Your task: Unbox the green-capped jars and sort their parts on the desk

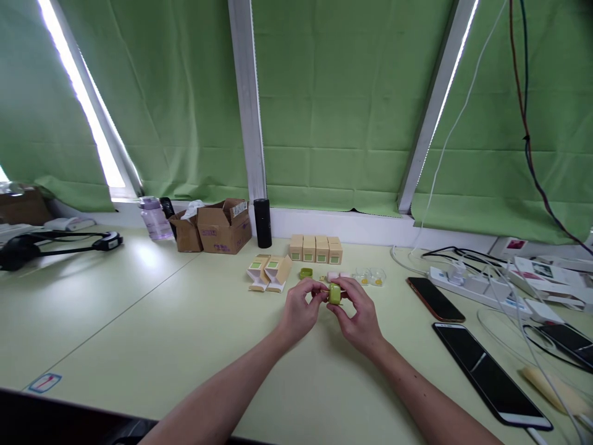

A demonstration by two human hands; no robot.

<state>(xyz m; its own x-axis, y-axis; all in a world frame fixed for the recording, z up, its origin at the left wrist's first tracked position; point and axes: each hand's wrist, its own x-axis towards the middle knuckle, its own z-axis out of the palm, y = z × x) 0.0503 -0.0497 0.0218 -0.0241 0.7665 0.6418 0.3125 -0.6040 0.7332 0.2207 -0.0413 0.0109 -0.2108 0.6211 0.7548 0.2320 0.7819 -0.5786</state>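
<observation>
Both my hands meet above the table in the middle of the head view, around a small, rounded olive-green case [334,294]. My right hand [359,314] grips the case between thumb and fingers. At its left side, my left hand [300,309] is pinched on something small and thin, which I cannot make out. Just behind the hands lies an olive-green open piece [306,273], like half of a case. Pale pink pieces [337,275] sit beside it, partly hidden by my fingers. To their right are clear plastic pieces [369,276] with yellow bits inside.
Two opened small cartons [270,272] stand left of the hands, with a row of several closed cartons [315,249] behind. Farther left are a cardboard box [223,227] and a black cylinder [262,223]. Phones [491,374], a power strip [479,292] and cables occupy the right side.
</observation>
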